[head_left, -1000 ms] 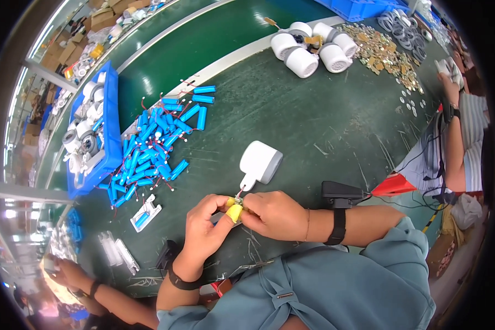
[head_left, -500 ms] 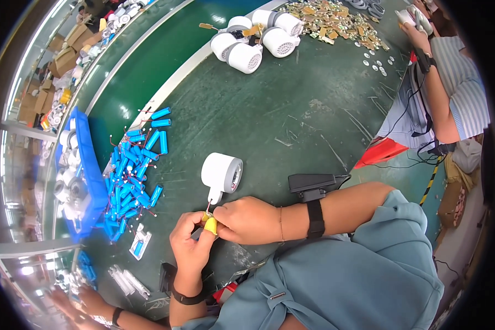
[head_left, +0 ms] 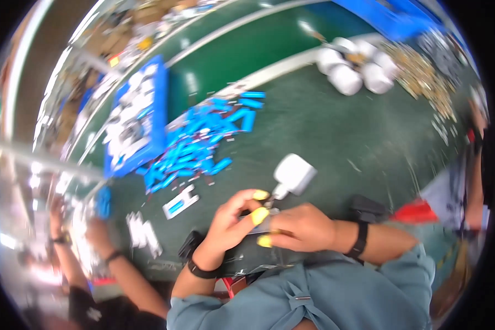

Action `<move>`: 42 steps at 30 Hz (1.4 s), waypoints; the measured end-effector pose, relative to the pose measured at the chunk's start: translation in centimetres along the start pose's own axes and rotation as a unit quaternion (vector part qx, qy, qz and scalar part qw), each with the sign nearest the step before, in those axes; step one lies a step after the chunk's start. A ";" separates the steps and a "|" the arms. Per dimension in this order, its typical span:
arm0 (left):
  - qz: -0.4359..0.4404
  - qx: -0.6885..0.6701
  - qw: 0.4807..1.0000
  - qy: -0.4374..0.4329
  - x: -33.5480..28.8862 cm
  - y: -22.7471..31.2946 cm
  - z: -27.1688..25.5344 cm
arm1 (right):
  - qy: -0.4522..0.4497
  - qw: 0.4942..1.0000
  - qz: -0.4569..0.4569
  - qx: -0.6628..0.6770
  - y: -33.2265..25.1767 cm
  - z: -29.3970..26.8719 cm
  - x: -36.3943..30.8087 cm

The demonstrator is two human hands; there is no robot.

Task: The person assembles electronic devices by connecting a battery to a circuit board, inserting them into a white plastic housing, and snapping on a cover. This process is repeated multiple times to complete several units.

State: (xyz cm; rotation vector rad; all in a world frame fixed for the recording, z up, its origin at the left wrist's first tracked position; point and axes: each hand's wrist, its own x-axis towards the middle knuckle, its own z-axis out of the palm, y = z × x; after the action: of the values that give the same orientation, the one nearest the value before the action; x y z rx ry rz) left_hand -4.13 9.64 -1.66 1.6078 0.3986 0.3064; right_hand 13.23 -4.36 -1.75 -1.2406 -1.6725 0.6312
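Observation:
A white lamp-like housing (head_left: 294,173) with a short stem lies on the green table just beyond my hands. My left hand (head_left: 228,220) has yellow covers on thumb and forefinger, which pinch by the stem's end; what they hold is too blurred to name. Against it, my right hand (head_left: 305,226) is curled with its yellow-tipped thumb pointing left. A small greyish piece shows between the two hands, mostly hidden by fingers. To their left, a white holder (head_left: 181,202) with a blue cell in it lies flat.
Blue wired battery cells (head_left: 195,146) lie heaped at left, beside a blue bin (head_left: 158,110) of white parts. White strips (head_left: 143,234) lie nearer. More white housings (head_left: 346,80) and a pile of small tan boards (head_left: 423,74) are far right. Co-workers' arms (head_left: 129,275) reach in at left.
The view has swung left, shifting everything rightward and blurring it. My left thumb and forefinger have spread somewhat, and my right thumb now shows its yellow cover. The housing's grey rim no longer shows.

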 end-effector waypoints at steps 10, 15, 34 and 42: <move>0.012 0.091 0.901 0.425 -5.6 8.1 -8.8 | -0.002 0.999 0.003 0.038 -0.1 -1.0 0.3; 0.032 0.258 0.763 0.592 -13.1 6.7 -24.0 | -0.017 0.999 0.015 0.046 -0.3 -0.9 0.3; 0.044 0.421 0.872 0.246 -1.2 -0.1 -5.4 | 0.002 0.999 0.030 -0.012 1.8 -0.5 0.2; 0.132 0.371 0.906 0.154 0.3 0.2 -1.2 | 0.321 0.856 0.127 -0.384 7.8 -13.6 4.0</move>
State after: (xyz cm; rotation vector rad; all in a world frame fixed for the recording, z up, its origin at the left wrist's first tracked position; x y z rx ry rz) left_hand -4.35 10.86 -1.38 2.3833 0.5825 0.6785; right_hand 28.60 0.53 -0.73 -1.9813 -1.1916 -0.3678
